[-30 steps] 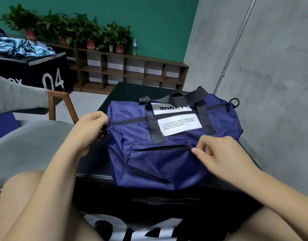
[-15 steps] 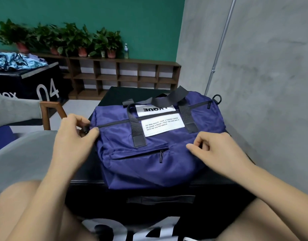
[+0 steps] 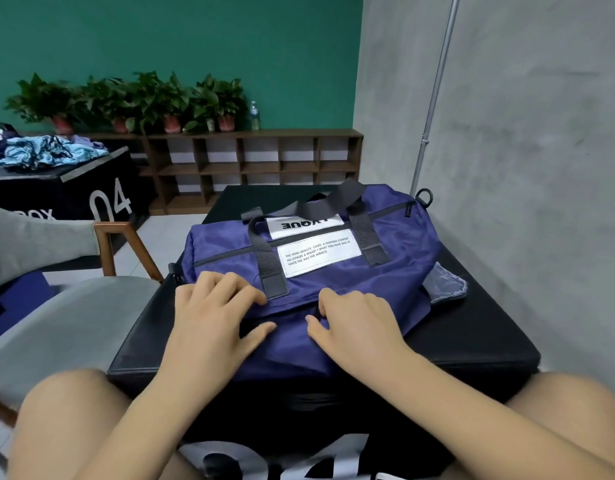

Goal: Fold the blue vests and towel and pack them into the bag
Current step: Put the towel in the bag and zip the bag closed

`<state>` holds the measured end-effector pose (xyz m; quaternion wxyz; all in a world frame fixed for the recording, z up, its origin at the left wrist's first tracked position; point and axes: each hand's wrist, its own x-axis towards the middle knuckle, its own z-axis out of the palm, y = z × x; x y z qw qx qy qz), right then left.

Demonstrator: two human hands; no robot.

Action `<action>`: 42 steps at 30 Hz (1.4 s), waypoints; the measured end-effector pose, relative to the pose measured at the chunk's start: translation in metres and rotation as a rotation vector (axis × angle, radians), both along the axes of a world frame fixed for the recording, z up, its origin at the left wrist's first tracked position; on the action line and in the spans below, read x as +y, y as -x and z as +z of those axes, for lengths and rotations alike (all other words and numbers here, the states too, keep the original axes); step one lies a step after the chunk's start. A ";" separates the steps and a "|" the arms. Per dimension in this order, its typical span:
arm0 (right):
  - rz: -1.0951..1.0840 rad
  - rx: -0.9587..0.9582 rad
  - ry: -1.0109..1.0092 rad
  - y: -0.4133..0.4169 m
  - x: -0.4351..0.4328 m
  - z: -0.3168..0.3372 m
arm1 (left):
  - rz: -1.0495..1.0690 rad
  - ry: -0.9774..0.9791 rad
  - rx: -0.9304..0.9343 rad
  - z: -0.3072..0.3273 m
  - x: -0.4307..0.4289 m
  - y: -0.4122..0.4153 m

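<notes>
Bag: the navy bag (image 3: 385, 271) lies on its side on the black desk (image 3: 472, 334), label side up, pulled close to the desk's near edge; probably so both hands can work its front without stretching

Left hand: the left hand (image 3: 209, 313) lies flat on the bag's near-left front, its fingers (image 3: 230, 282) spread and the thumb held out; pinching nothing; it looks like a pinning hold, to keep the slack fabric taut and stop the bag sliding

Right hand: the right hand (image 3: 358, 323) rests on the bag just right of the left, fingers curled; forefinger and thumb sit on either side of the dark puller of the front pocket zip (image 3: 316, 310); whether they actually nip it I cannot tell

Main zip: the long top zip (image 3: 230, 254) appears drawn closed and the handles (image 3: 337, 202) lie flopped over the top; so no main opening is ready for packing yet

Grey-blue cloth: a corner of grey-blue cloth (image 3: 444, 282) pokes out from under the bag's right end, on the desk; what it is I cannot tell

Blue pile: a heap of light-blue fabric (image 3: 49, 154) sits unfolded on a far black box (image 3: 56, 199), well apart from the bag; possibly the garments to fold

Step in hand: judged to be work on the bag's pocket; the vests and towel themselves are not identifiable in view
</notes>
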<state>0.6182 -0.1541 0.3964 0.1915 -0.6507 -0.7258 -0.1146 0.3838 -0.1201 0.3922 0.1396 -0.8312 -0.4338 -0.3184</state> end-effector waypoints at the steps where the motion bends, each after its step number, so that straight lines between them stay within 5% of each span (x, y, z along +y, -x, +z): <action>1: -0.002 -0.026 -0.047 0.000 0.001 -0.003 | -0.014 -0.026 0.022 -0.001 0.001 -0.001; 13: 0.014 -0.094 -0.156 -0.039 -0.005 0.003 | -0.081 -0.076 -0.082 -0.001 0.002 0.003; 22: -0.200 0.220 -0.322 -0.146 0.024 0.070 | -0.187 0.039 -0.123 -0.025 -0.026 -0.007; 32: -0.197 0.724 0.113 -0.201 0.089 0.099 | -0.263 0.077 0.142 -0.066 -0.022 -0.052; 42: -0.230 0.362 0.084 -0.182 0.082 0.103 | -0.149 0.057 0.197 -0.067 0.038 -0.038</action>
